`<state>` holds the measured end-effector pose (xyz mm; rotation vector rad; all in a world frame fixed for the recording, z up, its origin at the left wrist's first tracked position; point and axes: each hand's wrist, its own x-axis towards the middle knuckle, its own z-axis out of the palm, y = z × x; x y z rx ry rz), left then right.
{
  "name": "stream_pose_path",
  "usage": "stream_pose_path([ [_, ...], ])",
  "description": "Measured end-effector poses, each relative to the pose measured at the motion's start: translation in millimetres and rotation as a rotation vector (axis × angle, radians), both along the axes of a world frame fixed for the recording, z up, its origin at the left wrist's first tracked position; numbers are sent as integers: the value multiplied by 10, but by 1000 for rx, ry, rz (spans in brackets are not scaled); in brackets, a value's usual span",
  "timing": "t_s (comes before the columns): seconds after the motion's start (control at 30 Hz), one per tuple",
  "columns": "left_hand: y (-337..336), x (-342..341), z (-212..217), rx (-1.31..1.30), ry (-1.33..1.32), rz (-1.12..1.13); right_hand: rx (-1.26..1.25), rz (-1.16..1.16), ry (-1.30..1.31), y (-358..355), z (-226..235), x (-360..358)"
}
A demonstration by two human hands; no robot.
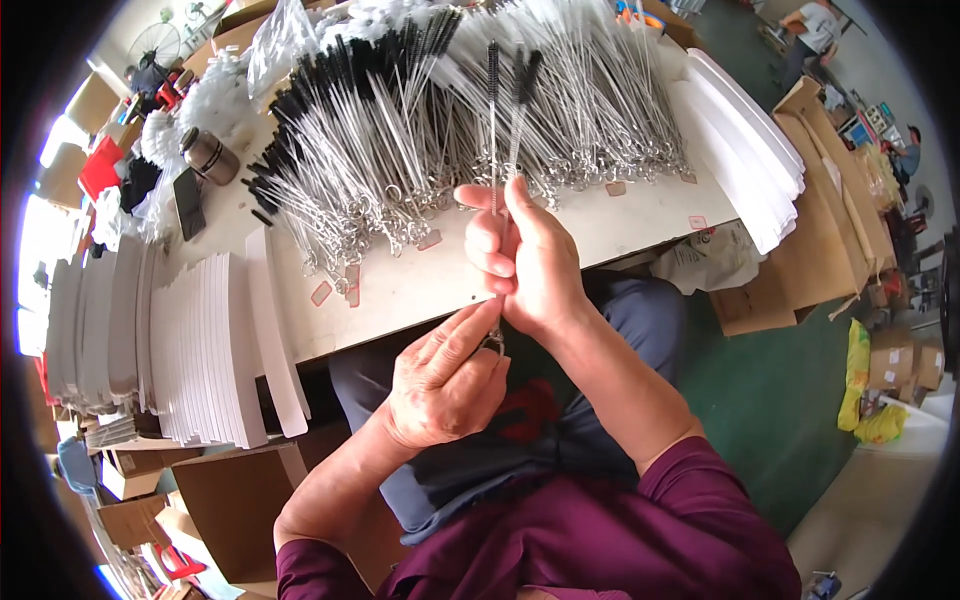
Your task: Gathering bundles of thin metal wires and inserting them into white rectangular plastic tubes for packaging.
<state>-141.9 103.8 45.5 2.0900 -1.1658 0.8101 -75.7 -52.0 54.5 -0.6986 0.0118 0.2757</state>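
Above my lap I hold a small bunch of thin wire tube brushes (524, 80) upright, with black bristles at the far end. My right hand (540, 255) is closed around the wire stems. Lower down, my left hand (445, 375) pinches the near ends, where a metal loop shows beside the fingers. How many brushes are in the bunch is hard to make out. Just beyond my hands a wide heap of similar brushes (400, 140), some black-bristled and some white, lies across the table (400, 310) with the ring ends toward me.
White folded card sleeves (200, 350) stand in rows at the table's left, and more white sleeves (740, 150) lie at its right edge. A phone (188, 203) and a metal flask (210, 157) sit at the left. Cardboard boxes (245, 500) flank my seat. Other people (815, 30) are far right.
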Motion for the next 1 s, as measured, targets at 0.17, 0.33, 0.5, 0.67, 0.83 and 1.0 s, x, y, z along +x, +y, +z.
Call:
stream_pose_path([
  [0.17,-162,65,-186,86,160,-38,-128,-214,65,-419,-148,55],
  [0.33,-317,416,-195,10,428,-45,-417,-570,-36,-1188,-539,282],
  [0.5,-699,1089,-95,-60,520,42,-641,-682,-19,-1510,-854,374],
  [0.67,-1322,1709,-28,89,424,116,-669,-684,-72,-1574,-941,388],
  [0.83,-1750,1978,-76,255,351,201,-604,-696,4,-1509,-873,360],
  [1.0,-1928,2097,-147,483,300,246,-608,-704,-8,-1499,-886,349],
])
